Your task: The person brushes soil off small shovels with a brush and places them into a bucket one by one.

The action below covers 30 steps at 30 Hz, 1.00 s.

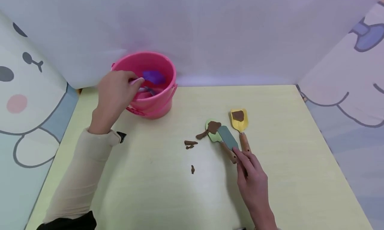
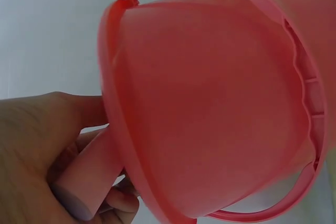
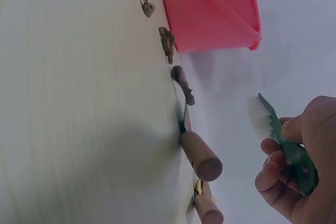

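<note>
My left hand (image 1: 115,93) is at the near left rim of a pink bucket (image 1: 157,105), holding a pink round handle (image 2: 92,174) with a greyish end. A purple blade-like piece (image 1: 153,77) shows inside the bucket; whether it belongs to that handle I cannot tell. My right hand (image 1: 253,180) grips a green brush (image 3: 295,156) with white bristles, raised over the table. Below the brush lies a light green toy shovel (image 1: 213,136) with a wooden handle, brown clay-like lumps (image 1: 214,127) on it. Right of it is a yellow toy shovel (image 1: 239,124) bearing a brown piece (image 1: 238,115).
Small brown bits (image 1: 190,143) lie left of the green shovel, and another bit (image 1: 193,169) is nearer the front. The bucket stands at the back left of the pale table (image 1: 162,190), close to the white back wall (image 1: 228,40). Cartoon-printed panels flank both sides.
</note>
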Available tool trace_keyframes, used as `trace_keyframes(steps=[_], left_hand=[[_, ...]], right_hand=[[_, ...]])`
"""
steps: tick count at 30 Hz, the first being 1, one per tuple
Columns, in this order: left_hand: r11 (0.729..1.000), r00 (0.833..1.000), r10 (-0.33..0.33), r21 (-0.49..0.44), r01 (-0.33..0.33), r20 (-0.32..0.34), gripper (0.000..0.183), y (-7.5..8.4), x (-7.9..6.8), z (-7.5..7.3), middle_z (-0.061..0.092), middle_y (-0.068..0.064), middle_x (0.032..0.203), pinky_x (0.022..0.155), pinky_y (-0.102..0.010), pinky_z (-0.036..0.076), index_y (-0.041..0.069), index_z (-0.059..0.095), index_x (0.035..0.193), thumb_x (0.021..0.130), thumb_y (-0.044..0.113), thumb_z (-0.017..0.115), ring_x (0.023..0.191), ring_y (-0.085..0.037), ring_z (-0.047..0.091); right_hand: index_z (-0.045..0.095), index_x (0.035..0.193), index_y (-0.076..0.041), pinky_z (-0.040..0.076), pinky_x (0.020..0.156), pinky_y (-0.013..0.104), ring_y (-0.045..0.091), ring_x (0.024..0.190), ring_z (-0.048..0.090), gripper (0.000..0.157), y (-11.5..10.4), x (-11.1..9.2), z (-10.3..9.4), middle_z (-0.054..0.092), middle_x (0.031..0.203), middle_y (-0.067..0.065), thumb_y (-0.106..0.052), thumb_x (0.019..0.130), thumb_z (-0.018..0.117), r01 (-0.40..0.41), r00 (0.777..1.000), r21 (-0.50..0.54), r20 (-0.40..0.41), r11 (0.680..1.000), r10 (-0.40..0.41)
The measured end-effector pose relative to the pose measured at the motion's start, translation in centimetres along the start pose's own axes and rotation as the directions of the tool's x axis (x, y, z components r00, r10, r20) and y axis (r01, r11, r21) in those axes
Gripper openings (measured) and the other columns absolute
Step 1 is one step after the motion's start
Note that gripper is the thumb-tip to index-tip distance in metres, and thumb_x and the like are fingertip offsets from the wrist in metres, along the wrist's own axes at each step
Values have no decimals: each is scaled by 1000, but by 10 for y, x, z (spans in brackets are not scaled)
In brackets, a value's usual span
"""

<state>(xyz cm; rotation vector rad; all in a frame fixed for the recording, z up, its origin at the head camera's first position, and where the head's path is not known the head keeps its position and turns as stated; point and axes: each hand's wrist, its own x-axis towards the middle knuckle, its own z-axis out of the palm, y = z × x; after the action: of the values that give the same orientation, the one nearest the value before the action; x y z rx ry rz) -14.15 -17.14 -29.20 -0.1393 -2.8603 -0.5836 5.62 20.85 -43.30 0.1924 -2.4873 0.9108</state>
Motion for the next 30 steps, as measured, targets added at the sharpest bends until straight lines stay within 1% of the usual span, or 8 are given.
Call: trace_keyframes(steps=[5,8,12,16,20,24,26,30], left_hand=[[999,996,-2,51,-3,90,33,-1,11,4,78,-16,96,67,-47,52,5,79,110,101,34,65,81,-34,68],[998,993,-10,58,4,117,31,-4,13,5,78,-16,92,66,-46,51,4,80,105,100,32,68,80,-34,67],[998,990,-14,62,6,141,28,-7,18,5,75,-14,81,60,-41,45,4,80,97,98,31,72,74,-32,64],[997,980,-40,67,27,195,28,-7,23,7,73,-12,77,57,-38,44,5,80,95,96,32,73,69,-29,62],[996,961,-65,71,48,267,28,-7,29,12,73,-10,76,59,-37,45,6,81,95,93,34,77,69,-27,62],[997,937,-74,61,56,342,28,-6,38,16,73,-9,77,64,-36,48,7,80,93,90,35,80,70,-25,62],[997,925,-61,60,41,374,27,-5,41,18,73,-10,77,66,-37,49,7,79,93,90,34,80,71,-26,63],[998,897,-9,64,-22,442,25,-7,47,21,75,-11,84,69,-38,51,7,79,95,89,31,82,78,-27,64]], right_hand=[[73,132,-16,46,79,1,13,89,66,51,-3,-4,-3,70,114,7,11,90,71,-45,999,-12,10,999,45],[73,132,-15,47,79,2,11,87,66,51,-2,-4,-4,69,112,7,12,89,71,-24,1000,-5,5,1000,24],[72,132,-15,47,79,3,9,86,65,53,0,-3,-4,69,110,7,15,88,70,2,1000,4,-8,1000,-2],[73,132,-15,46,75,4,6,85,63,51,0,-3,-5,69,110,6,13,90,70,-14,1000,-4,-1,1000,14],[72,133,-16,46,75,3,8,86,62,50,-1,-4,-6,69,113,6,11,91,70,-41,999,-11,17,999,41],[72,133,-16,46,72,5,7,85,60,49,-1,-3,-7,69,114,5,11,92,69,-56,998,-10,27,998,56],[72,133,-16,45,70,6,5,84,58,49,0,-4,-7,68,113,4,10,93,69,-59,998,-7,31,998,59],[72,134,-17,45,70,6,5,83,58,50,-1,-4,-6,68,113,4,10,92,69,-59,998,-7,34,998,59]])
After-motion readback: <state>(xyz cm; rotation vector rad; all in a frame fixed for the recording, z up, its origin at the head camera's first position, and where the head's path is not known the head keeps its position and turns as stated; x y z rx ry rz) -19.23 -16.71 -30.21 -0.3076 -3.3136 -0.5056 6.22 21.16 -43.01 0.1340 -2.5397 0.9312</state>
